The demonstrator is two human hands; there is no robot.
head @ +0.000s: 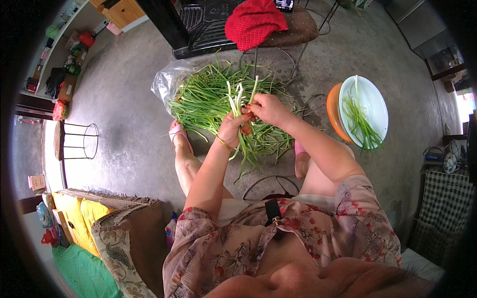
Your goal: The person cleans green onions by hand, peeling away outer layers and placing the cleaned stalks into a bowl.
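My left hand (231, 128) grips a small bunch of green stalks with white stems (236, 100), likely garlic shoots or scallions, the white ends pointing away from me. Close beside it, my right hand (269, 108) pinches a single stalk (255, 88) between finger and thumb. Beneath both hands a large loose heap of the same greens (205, 100) spreads over the floor, partly on a clear plastic bag (167, 82). To the right, a white enamel basin (367, 97) holds some stalks (359, 123) and sits tilted against an orange basin (334, 108).
Beyond the heap stands a brown padded stool (303, 28) with a red cloth (253, 24) and a lit screen (285, 4) on it. A black stove (180, 33) is behind. Another stool (80, 140) and a patterned sofa (123, 238) are on the left.
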